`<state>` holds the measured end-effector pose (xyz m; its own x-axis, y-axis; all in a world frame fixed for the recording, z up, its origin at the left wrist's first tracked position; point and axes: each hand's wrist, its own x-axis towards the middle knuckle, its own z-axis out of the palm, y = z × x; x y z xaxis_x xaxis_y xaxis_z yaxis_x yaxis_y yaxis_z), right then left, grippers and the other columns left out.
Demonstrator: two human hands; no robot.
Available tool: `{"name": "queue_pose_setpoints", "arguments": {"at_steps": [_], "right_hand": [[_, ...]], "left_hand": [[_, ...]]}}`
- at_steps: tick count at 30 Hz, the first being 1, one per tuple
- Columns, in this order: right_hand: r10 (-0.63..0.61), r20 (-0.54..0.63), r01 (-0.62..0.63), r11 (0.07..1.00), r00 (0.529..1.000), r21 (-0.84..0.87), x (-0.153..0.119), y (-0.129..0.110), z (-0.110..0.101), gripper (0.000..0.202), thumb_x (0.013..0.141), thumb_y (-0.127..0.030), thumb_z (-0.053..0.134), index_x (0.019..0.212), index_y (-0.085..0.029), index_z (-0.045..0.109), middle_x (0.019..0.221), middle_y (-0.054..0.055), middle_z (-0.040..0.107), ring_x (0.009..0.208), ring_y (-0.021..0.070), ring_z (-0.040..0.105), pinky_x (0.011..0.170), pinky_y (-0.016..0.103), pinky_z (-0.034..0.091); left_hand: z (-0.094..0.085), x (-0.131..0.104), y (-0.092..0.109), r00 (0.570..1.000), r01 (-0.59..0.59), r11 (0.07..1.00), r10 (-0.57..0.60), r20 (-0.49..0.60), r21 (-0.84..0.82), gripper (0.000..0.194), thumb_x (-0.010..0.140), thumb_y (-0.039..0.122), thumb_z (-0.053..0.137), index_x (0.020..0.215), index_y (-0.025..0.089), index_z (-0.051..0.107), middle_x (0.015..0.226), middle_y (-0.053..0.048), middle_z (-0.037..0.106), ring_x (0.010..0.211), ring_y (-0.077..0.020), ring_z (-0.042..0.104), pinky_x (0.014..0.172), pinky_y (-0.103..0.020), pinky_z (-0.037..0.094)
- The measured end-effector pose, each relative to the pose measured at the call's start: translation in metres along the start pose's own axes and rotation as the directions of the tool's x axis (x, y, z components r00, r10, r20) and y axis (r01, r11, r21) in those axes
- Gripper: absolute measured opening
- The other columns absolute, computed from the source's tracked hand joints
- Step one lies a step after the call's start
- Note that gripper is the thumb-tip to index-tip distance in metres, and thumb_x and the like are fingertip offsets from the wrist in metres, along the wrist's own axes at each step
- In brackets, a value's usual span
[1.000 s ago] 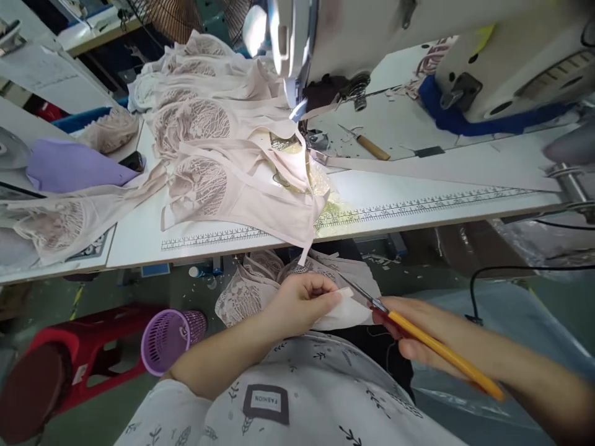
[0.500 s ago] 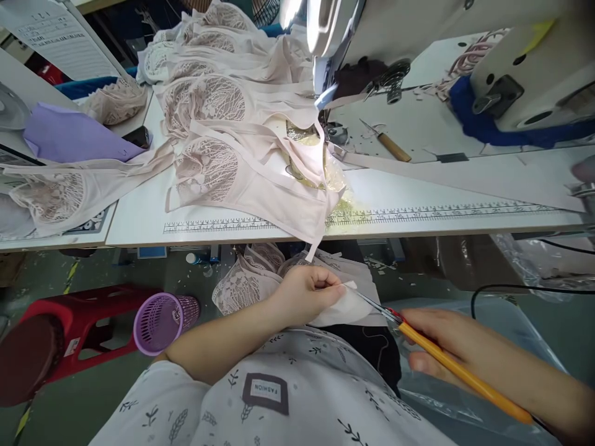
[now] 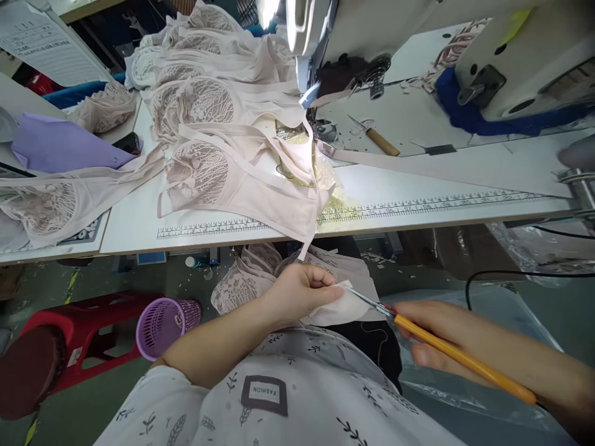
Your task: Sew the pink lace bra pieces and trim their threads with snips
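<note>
Above my lap, my left hand [image 3: 304, 292] pinches the edge of a pale fabric piece [image 3: 337, 308]. My right hand [image 3: 434, 331] is wrapped round an orange-handled tool [image 3: 465, 359], whose thin metal blades reach the fabric beside my left fingertips. The tool looks like tweezers or small scissors; I cannot tell which. Beyond my hands, a pale pink lace bra [image 3: 260, 192] lies on the white table, its end hanging over the front edge. More lace garments [image 3: 242, 285] lie below the table edge, behind my left hand.
A sewing machine [image 3: 418, 31] stands at the back right, near a wooden-handled awl [image 3: 382, 142]. Piled bras [image 3: 204, 68] cover the table's back. A printed ruler [image 3: 395, 209] runs along its edge [image 3: 134, 249]. Lower left are a purple basket [image 3: 158, 328] and red stool [image 3: 83, 347].
The view has shifted slightly, so the table and machine appear farther left. Both hands keep nearly the same pose, with the blades still at the fabric.
</note>
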<state>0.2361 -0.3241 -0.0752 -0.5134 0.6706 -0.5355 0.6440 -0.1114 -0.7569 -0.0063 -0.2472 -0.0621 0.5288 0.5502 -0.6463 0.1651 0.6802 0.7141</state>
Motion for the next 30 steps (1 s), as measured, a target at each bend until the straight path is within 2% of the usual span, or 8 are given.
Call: {"name": "queue_pose_setpoints", "arguments": {"at_steps": [1, 3, 8, 11, 14, 21, 27, 30], "right_hand": [[0.011, 0.055, -0.012, 1.000, 0.998, 0.020, 0.001, 0.002, -0.001, 0.066, 0.073, -0.087, 0.033, 0.071, -0.022, 0.042, 0.066, -0.003, 0.037, 0.056, 0.0126, 0.030, 0.048, 0.026, 0.027], [0.029, 0.077, -0.033, 0.998, 0.997, 0.049, 0.001, 0.004, -0.001, 0.065, 0.073, -0.087, 0.032, 0.072, -0.022, 0.040, 0.068, -0.003, 0.035, 0.058, 0.0127, 0.028, 0.050, 0.026, 0.025], [0.075, 0.067, -0.079, 0.995, 0.995, 0.054, -0.001, 0.000, -0.003, 0.064, 0.073, -0.086, 0.033, 0.071, -0.022, 0.038, 0.065, -0.004, 0.034, 0.056, 0.0120, 0.028, 0.049, 0.026, 0.023], [0.032, 0.053, -0.034, 0.999, 0.998, 0.043, 0.000, -0.007, -0.007, 0.058, 0.078, -0.080, 0.035, 0.073, -0.022, 0.040, 0.064, -0.004, 0.036, 0.054, 0.0117, 0.029, 0.048, 0.026, 0.023], [0.023, -0.011, -0.024, 0.999, 1.000, -0.035, 0.002, -0.015, -0.009, 0.056, 0.080, -0.077, 0.035, 0.072, -0.022, 0.041, 0.063, -0.003, 0.039, 0.052, 0.0120, 0.032, 0.047, 0.026, 0.023], [0.157, -0.111, -0.163, 0.986, 0.981, -0.045, 0.009, -0.016, 0.001, 0.048, 0.080, -0.067, 0.042, 0.061, -0.023, 0.036, 0.057, -0.001, 0.044, 0.049, 0.0125, 0.037, 0.047, 0.026, 0.028], [0.069, -0.234, -0.077, 0.997, 0.970, -0.024, 0.015, -0.006, 0.009, 0.047, 0.080, -0.063, 0.046, 0.056, -0.023, 0.038, 0.053, -0.001, 0.044, 0.046, 0.0129, 0.039, 0.046, 0.028, 0.030], [-0.027, -0.375, 0.031, 1.000, 0.927, 0.005, 0.016, -0.007, 0.009, 0.049, 0.077, -0.063, 0.051, 0.055, -0.024, 0.032, 0.051, -0.002, 0.039, 0.045, 0.0127, 0.037, 0.045, 0.028, 0.030]], "left_hand": [[-0.001, -0.001, 0.001, 1.000, 0.004, 1.000, -0.004, -0.004, 0.001, 0.033, 0.059, 0.039, 0.081, 0.065, 0.012, 0.064, 0.055, 0.002, 0.058, 0.046, -0.0057, 0.046, 0.043, -0.019, 0.033], [-0.002, -0.001, 0.004, 1.000, 0.008, 1.000, -0.008, -0.010, 0.002, 0.035, 0.057, 0.040, 0.083, 0.065, 0.011, 0.065, 0.054, 0.002, 0.057, 0.045, -0.0051, 0.044, 0.043, -0.019, 0.032], [-0.004, 0.001, 0.011, 1.000, 0.025, 0.999, -0.025, 0.011, 0.025, 0.038, 0.051, 0.040, 0.086, 0.064, 0.011, 0.065, 0.052, 0.002, 0.058, 0.046, -0.0057, 0.047, 0.044, -0.018, 0.036], [-0.006, 0.004, 0.011, 1.000, 0.006, 1.000, -0.006, 0.016, 0.030, 0.040, 0.051, 0.043, 0.086, 0.065, 0.011, 0.065, 0.053, 0.001, 0.059, 0.046, -0.0060, 0.048, 0.045, -0.019, 0.038], [-0.009, 0.005, 0.011, 1.000, -0.007, 0.998, 0.006, 0.021, 0.057, 0.040, 0.054, 0.044, 0.085, 0.068, 0.011, 0.067, 0.055, 0.001, 0.060, 0.045, -0.0057, 0.048, 0.044, -0.018, 0.038], [-0.007, 0.004, 0.014, 1.000, -0.018, 0.999, 0.018, -0.003, 0.030, 0.041, 0.050, 0.043, 0.087, 0.067, 0.011, 0.067, 0.056, 0.001, 0.061, 0.047, -0.0062, 0.050, 0.045, -0.019, 0.040], [-0.015, 0.003, 0.014, 0.998, -0.063, 0.992, 0.066, -0.022, 0.106, 0.038, 0.055, 0.042, 0.086, 0.067, 0.011, 0.066, 0.056, 0.001, 0.060, 0.046, -0.0062, 0.051, 0.044, -0.017, 0.040], [-0.025, 0.002, 0.012, 0.993, -0.117, 0.977, 0.117, 0.011, 0.179, 0.036, 0.060, 0.043, 0.083, 0.071, 0.012, 0.068, 0.056, 0.000, 0.061, 0.044, -0.0070, 0.051, 0.041, -0.017, 0.037]]}}
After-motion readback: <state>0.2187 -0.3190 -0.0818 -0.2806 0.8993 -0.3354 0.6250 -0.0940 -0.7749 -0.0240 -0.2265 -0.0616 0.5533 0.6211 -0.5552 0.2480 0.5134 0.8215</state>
